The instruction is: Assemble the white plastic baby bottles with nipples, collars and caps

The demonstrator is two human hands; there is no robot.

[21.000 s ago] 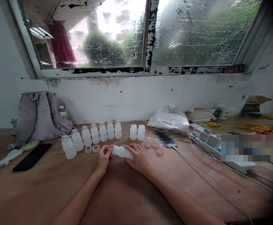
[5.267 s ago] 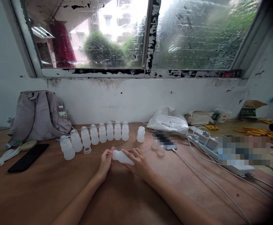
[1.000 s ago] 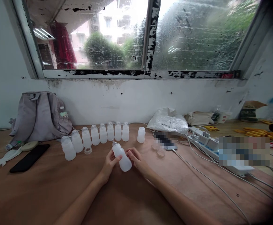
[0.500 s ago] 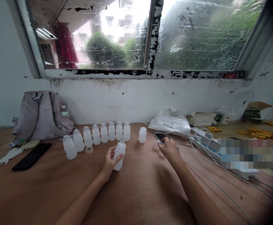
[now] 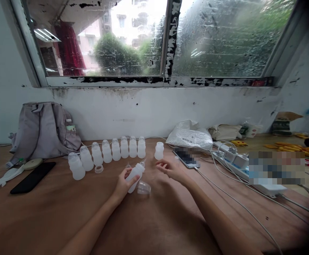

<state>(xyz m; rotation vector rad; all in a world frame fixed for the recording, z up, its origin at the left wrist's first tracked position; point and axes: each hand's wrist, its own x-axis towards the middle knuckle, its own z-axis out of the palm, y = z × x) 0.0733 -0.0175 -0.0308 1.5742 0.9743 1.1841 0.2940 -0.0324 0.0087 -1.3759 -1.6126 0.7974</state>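
Note:
My left hand [image 5: 124,181] grips a frosted white baby bottle [image 5: 134,178], which leans to the right with a clear teat [image 5: 142,163] at its top. Just below the bottle's neck, a clear dome cap [image 5: 144,188] is at the tabletop. Another small clear piece [image 5: 128,165] shows behind my left fingers. To the right, my right hand [image 5: 172,170] hovers with bent fingers apart and nothing visible in them. Beyond it stands an uncapped bottle [image 5: 159,151]. Several capped bottles [image 5: 116,150] form a row at the back left, with a ring collar [image 5: 99,169] before them.
A grey backpack [image 5: 41,131] and a black phone [image 5: 33,177] are at the left. A plugged-in phone [image 5: 185,158], a plastic bag [image 5: 190,135], a power strip [image 5: 266,186] and loose cables occupy the right. A wall with a window [image 5: 218,42] rises behind.
My right hand has moved left from beside the plugged-in phone toward the held bottle. The bottle now tilts right, and a clear cap has appeared beside it. The view has shifted slightly.

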